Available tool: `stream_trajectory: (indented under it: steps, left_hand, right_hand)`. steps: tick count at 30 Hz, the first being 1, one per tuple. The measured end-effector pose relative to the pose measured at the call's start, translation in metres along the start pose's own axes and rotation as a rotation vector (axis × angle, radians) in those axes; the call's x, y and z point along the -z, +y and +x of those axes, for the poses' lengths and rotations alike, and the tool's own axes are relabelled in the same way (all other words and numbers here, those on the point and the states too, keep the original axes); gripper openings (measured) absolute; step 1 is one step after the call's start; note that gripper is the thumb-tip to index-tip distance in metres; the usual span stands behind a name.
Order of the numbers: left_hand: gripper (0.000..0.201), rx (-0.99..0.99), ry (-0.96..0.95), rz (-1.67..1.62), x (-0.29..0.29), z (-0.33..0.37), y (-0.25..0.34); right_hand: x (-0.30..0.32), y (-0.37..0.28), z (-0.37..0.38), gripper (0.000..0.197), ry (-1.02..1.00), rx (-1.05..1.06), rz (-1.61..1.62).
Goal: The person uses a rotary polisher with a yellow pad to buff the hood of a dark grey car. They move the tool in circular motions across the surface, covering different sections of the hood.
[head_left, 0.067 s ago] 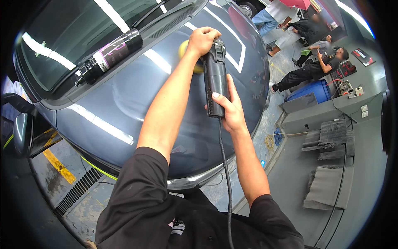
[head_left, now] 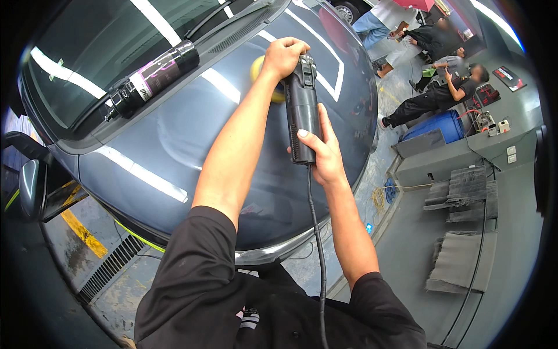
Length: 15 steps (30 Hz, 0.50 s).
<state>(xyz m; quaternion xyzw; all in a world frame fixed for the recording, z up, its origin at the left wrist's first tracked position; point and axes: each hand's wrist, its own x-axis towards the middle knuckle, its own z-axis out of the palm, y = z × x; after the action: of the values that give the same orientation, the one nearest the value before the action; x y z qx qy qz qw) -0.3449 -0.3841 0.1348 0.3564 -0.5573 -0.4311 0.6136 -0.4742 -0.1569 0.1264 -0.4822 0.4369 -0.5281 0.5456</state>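
A black corded polisher (head_left: 303,110) is held over the dark grey car hood (head_left: 192,139). My left hand (head_left: 284,58) is closed over its front end, fingers curled round the head. Lower down, my right hand (head_left: 325,152) wraps the rear of the body, thumb on top. A round yellow polishing pad (head_left: 256,70) shows beside my left wrist, against the paint; my left hand and the tool hide much of it. From the polisher's rear end, the power cord (head_left: 317,232) runs down over the front of my black shirt.
A black bottle with a spray head (head_left: 154,78) lies at the windshield base. A side mirror (head_left: 32,186) juts out at left. On the right, grey cloths (head_left: 462,262) hang on a wall, and a blue bin (head_left: 436,129) stands near several people. A floor drain (head_left: 113,267) is lower left.
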Motion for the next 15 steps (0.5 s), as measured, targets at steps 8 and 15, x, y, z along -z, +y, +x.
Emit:
stream_trajectory:
  steps: [8,15]
  left_hand:
    - [0.028,-0.026,-0.006,-0.006,-0.011,-0.008,-0.004]
    - [0.026,-0.042,-0.028,-0.028,-0.022,-0.019,-0.004]
  right_hand:
    - [0.021,0.018,-0.002,0.103,0.009,0.058,-0.046]
    - [0.023,0.016,-0.016,0.110,0.061,0.008,-0.001]
